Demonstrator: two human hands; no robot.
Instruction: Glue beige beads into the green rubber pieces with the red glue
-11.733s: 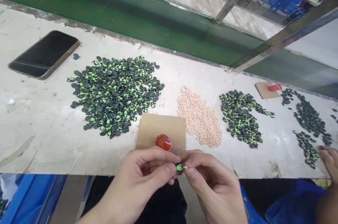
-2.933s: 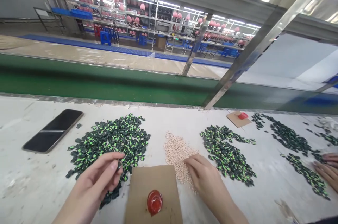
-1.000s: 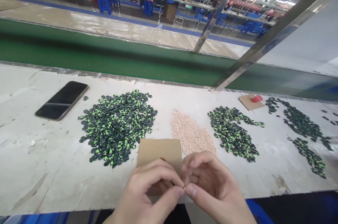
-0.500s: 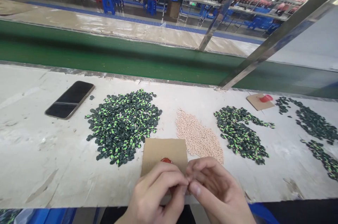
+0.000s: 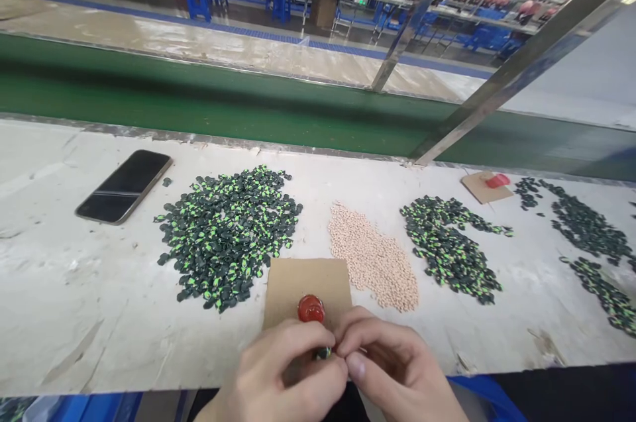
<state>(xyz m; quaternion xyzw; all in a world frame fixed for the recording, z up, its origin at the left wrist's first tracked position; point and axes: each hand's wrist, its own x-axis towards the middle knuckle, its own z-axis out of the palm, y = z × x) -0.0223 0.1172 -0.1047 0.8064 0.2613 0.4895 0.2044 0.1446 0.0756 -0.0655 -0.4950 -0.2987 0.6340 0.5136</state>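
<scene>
My left hand point(image 5: 278, 379) and my right hand point(image 5: 392, 372) meet at the table's near edge, fingertips pinched together on a small dark green piece point(image 5: 322, 353). What the right fingertips pinch is hidden. Just beyond them lies a cardboard square point(image 5: 298, 279) with a red blob point(image 5: 311, 309) on it. A big pile of dark and bright green pieces point(image 5: 226, 233) lies to the left of it. A pile of small beige pellets point(image 5: 372, 260) lies to the right.
A black phone point(image 5: 124, 185) lies far left on the white table point(image 5: 74, 289). Further green piles point(image 5: 450, 246) point(image 5: 586, 230) spread to the right, with a second cardboard and red blob point(image 5: 487, 185). A green conveyor belt point(image 5: 199, 101) runs behind the table.
Since a second ago my hands have dropped slightly toward me, uncovering the red blob. Earlier, my hands were apart, the left at the green pile and the right at the beige pellets.
</scene>
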